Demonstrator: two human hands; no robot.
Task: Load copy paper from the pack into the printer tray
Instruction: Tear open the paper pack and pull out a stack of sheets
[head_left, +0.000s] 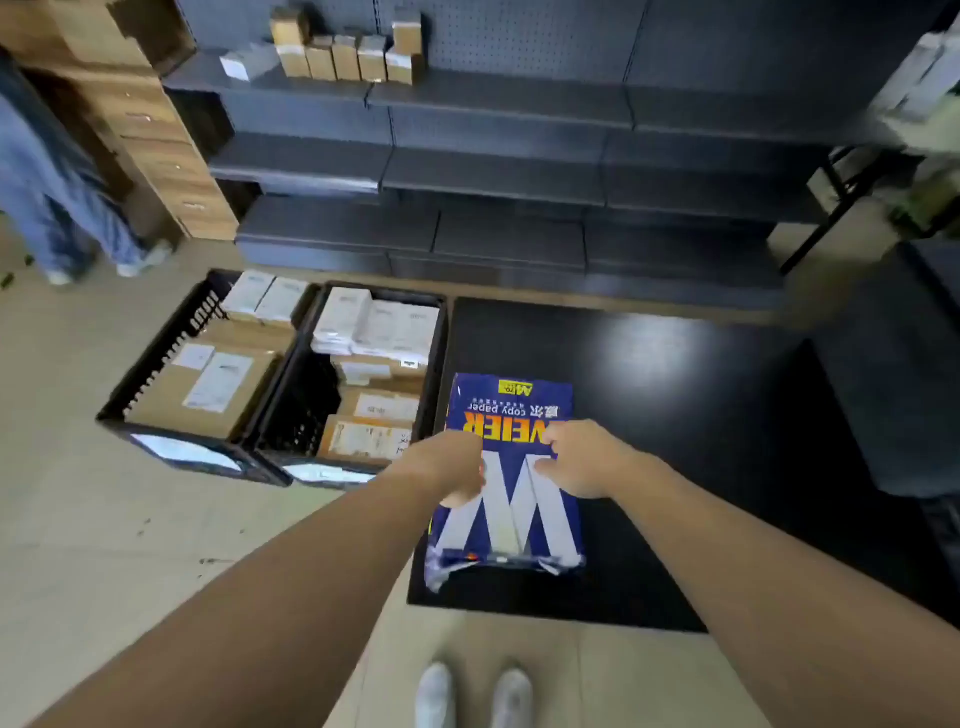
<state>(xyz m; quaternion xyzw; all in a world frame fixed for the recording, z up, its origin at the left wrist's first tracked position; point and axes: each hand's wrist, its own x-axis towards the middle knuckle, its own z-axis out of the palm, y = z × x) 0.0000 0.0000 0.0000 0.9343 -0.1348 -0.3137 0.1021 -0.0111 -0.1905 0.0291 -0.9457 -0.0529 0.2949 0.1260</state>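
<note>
Both hands were clamped on the pack (506, 467), the left hand (449, 467) at its left edge, the right hand (584, 460) on top. The torn wrapper end (498, 564) gaped just behind the hands, so I feared a careless lift off the black surface (675, 415) would spill sheets.

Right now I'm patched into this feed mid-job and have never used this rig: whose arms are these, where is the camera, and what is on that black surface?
There is no machine here. The one picture comes from a camera worn on a person's head, looking forward and down, so the two bare arms are that person's own.

The left hand and right hand both grip the middle of a blue pack of copy paper, which lies on a low black table. The wrapper looks torn at the near end.

Left of the table, two black crates on the floor hold cardboard boxes. Dark shelves stand behind. No printer is in view.
</note>
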